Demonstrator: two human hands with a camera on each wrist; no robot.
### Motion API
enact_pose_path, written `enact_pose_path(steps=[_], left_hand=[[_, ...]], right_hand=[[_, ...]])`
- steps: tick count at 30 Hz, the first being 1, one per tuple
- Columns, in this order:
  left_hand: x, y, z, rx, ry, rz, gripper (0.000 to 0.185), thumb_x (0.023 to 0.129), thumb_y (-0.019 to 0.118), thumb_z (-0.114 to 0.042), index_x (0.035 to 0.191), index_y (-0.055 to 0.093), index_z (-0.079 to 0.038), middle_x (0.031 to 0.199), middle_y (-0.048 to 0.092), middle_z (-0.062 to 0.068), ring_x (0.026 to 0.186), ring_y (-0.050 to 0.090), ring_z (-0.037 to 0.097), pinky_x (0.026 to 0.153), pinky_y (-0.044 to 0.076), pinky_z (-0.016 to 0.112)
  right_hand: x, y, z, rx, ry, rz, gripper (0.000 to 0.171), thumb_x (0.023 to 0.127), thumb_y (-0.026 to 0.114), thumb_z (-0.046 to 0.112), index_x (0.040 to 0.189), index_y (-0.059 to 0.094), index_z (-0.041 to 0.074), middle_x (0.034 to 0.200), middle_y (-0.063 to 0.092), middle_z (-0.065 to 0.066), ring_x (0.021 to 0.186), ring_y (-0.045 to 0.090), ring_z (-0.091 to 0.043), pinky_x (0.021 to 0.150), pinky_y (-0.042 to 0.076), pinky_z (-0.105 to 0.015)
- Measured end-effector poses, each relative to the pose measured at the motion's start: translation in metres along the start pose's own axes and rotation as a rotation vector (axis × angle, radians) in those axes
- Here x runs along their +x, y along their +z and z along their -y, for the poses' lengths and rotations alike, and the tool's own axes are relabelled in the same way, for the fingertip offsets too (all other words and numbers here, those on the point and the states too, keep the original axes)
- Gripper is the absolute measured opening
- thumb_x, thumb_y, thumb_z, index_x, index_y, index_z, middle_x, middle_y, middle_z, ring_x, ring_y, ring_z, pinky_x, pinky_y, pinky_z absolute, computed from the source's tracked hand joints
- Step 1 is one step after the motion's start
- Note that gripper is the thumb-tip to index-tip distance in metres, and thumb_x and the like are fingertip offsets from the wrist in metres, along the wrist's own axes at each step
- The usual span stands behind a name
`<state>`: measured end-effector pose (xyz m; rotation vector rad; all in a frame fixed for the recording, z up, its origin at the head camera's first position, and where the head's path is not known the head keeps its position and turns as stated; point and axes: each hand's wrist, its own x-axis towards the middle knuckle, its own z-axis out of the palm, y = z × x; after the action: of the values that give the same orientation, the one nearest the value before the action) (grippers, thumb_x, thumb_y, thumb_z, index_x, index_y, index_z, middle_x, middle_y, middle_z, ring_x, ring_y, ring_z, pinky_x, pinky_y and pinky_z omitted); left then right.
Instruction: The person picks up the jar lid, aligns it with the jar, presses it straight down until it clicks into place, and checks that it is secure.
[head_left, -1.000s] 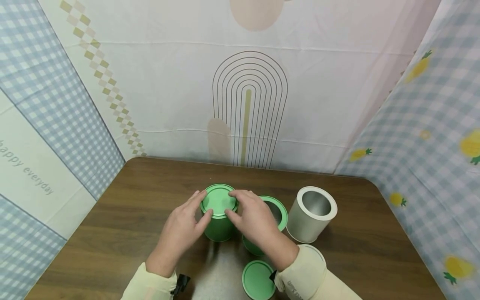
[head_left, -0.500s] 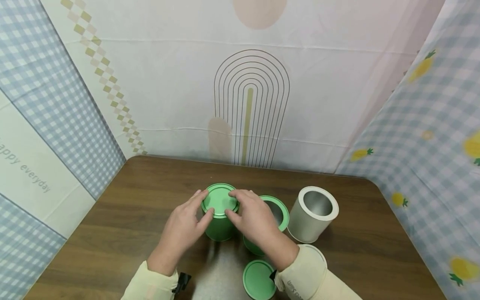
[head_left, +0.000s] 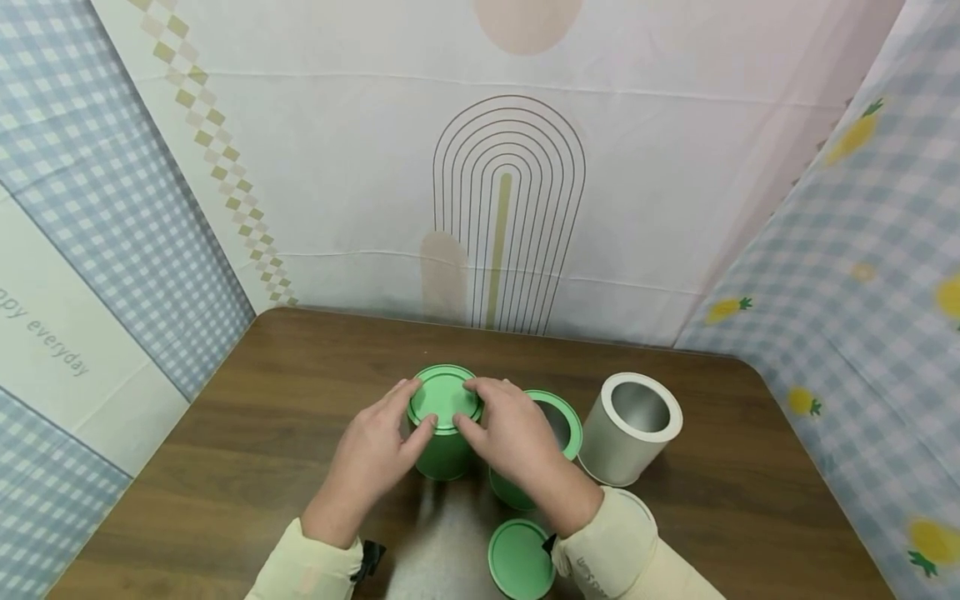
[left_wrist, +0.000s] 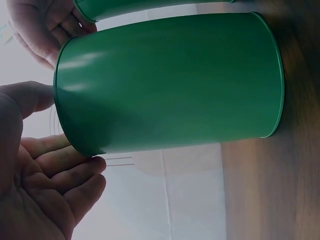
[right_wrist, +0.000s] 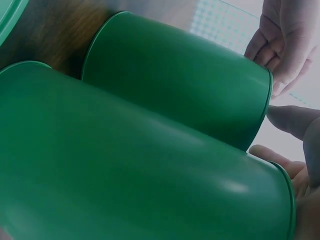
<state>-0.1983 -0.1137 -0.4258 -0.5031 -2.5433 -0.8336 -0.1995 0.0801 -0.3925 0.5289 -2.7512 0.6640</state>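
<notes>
A lidded green can (head_left: 444,458) stands upright on the table, its light green lid (head_left: 444,400) lying level on top. My left hand (head_left: 375,442) grips the left side of the rim, thumb at the front and fingers farther back. On the opposite side my right hand (head_left: 513,429) holds the rim in the same way. In the left wrist view the can's smooth wall (left_wrist: 170,85) fills the middle, with the left thumb and fingers at its top edge. An open green can (head_left: 574,433) stands just right of it, partly hidden behind my right hand and forearm.
A white can (head_left: 618,450) with an open top stands to the right. Near the front lies a loose round green lid (head_left: 519,558), beside my right sleeve. A pale round rim (head_left: 639,502) shows partly from under that sleeve. All stand on a brown wooden table (head_left: 285,417).
Both hands stay at the rim of the lidded can, with hardly any movement. The head view has shifted slightly, so everything sits a little farther right in it.
</notes>
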Motion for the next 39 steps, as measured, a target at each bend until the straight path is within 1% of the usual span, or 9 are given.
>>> enact_pose_path(steps=[3, 5, 10, 13, 18, 26, 28, 34, 39], left_hand=[[0.001, 0.000, -0.001, 0.005, 0.002, 0.011, 0.052, 0.093, 0.072, -0.028, 0.135, 0.060, 0.000, 0.135, 0.062, 0.020, 0.122, 0.061, 0.033, 0.092, 0.054, 0.053], [0.001, -0.001, -0.001, 0.006, 0.008, 0.018, 0.053, 0.093, 0.072, -0.028, 0.136, 0.059, 0.000, 0.135, 0.061, 0.020, 0.123, 0.061, 0.033, 0.093, 0.054, 0.053], [-0.002, -0.003, 0.000, -0.018, -0.014, 0.048, 0.054, 0.094, 0.071, -0.028, 0.139, 0.057, -0.002, 0.139, 0.059, 0.018, 0.128, 0.057, 0.032, 0.094, 0.053, 0.053], [-0.003, -0.003, 0.000, -0.032, -0.028, 0.057, 0.055, 0.095, 0.069, -0.030, 0.142, 0.055, -0.003, 0.142, 0.057, 0.015, 0.131, 0.055, 0.031, 0.095, 0.053, 0.053], [-0.003, -0.001, 0.001, -0.040, -0.021, 0.036, 0.056, 0.095, 0.070, -0.028, 0.143, 0.055, -0.004, 0.142, 0.057, 0.014, 0.131, 0.055, 0.031, 0.096, 0.052, 0.054], [-0.004, 0.004, 0.000, -0.076, -0.035, 0.017, 0.056, 0.093, 0.072, -0.024, 0.142, 0.055, -0.004, 0.143, 0.057, 0.012, 0.107, 0.067, 0.034, 0.072, 0.054, 0.041], [-0.003, 0.004, -0.001, -0.078, -0.042, 0.018, 0.056, 0.093, 0.072, -0.024, 0.142, 0.055, -0.004, 0.143, 0.057, 0.012, 0.113, 0.066, 0.034, 0.077, 0.055, 0.043], [-0.001, 0.003, -0.003, -0.082, -0.071, 0.044, 0.056, 0.092, 0.073, -0.026, 0.142, 0.056, -0.005, 0.143, 0.058, 0.010, 0.105, 0.068, 0.029, 0.087, 0.055, 0.047], [-0.001, 0.003, -0.005, -0.078, -0.086, 0.048, 0.056, 0.092, 0.073, -0.023, 0.141, 0.056, -0.004, 0.143, 0.058, 0.011, 0.075, 0.063, 0.018, 0.079, 0.055, 0.040]], right_hand=[[0.001, -0.002, 0.000, 0.007, 0.003, 0.009, 0.042, 0.090, 0.075, 0.027, 0.125, 0.067, 0.006, 0.089, 0.071, -0.004, 0.090, 0.067, -0.022, 0.111, 0.042, -0.040], [0.000, -0.002, 0.000, 0.010, 0.006, 0.013, 0.042, 0.090, 0.075, 0.028, 0.125, 0.067, 0.006, 0.089, 0.071, -0.003, 0.088, 0.067, -0.022, 0.111, 0.042, -0.040], [-0.004, 0.000, -0.001, 0.012, -0.010, -0.001, 0.042, 0.089, 0.076, 0.029, 0.125, 0.067, 0.009, 0.120, 0.069, -0.006, 0.094, 0.067, -0.020, 0.113, 0.040, -0.040], [-0.005, 0.002, -0.001, 0.011, -0.028, -0.028, 0.041, 0.090, 0.077, 0.030, 0.125, 0.067, 0.011, 0.125, 0.067, -0.005, 0.104, 0.066, -0.020, 0.113, 0.039, -0.040], [-0.005, 0.002, -0.001, 0.008, -0.026, -0.033, 0.043, 0.089, 0.078, 0.031, 0.124, 0.067, 0.011, 0.125, 0.066, -0.005, 0.106, 0.066, -0.022, 0.111, 0.043, -0.041], [0.001, -0.003, 0.002, 0.044, 0.040, 0.033, 0.048, 0.087, 0.079, 0.031, 0.128, 0.066, 0.010, 0.130, 0.064, -0.006, 0.114, 0.063, -0.024, 0.093, 0.054, -0.044], [0.003, -0.005, 0.003, 0.044, 0.055, 0.054, 0.049, 0.087, 0.079, 0.032, 0.130, 0.065, 0.011, 0.131, 0.064, -0.006, 0.118, 0.062, -0.025, 0.093, 0.054, -0.044], [0.007, -0.010, 0.006, 0.045, 0.095, 0.112, 0.051, 0.087, 0.080, 0.032, 0.132, 0.064, 0.013, 0.133, 0.062, -0.005, 0.122, 0.059, -0.026, 0.094, 0.053, -0.043], [0.012, -0.011, 0.009, 0.030, 0.102, 0.152, 0.052, 0.086, 0.081, 0.030, 0.132, 0.063, 0.014, 0.132, 0.062, -0.005, 0.122, 0.058, -0.027, 0.094, 0.053, -0.043]])
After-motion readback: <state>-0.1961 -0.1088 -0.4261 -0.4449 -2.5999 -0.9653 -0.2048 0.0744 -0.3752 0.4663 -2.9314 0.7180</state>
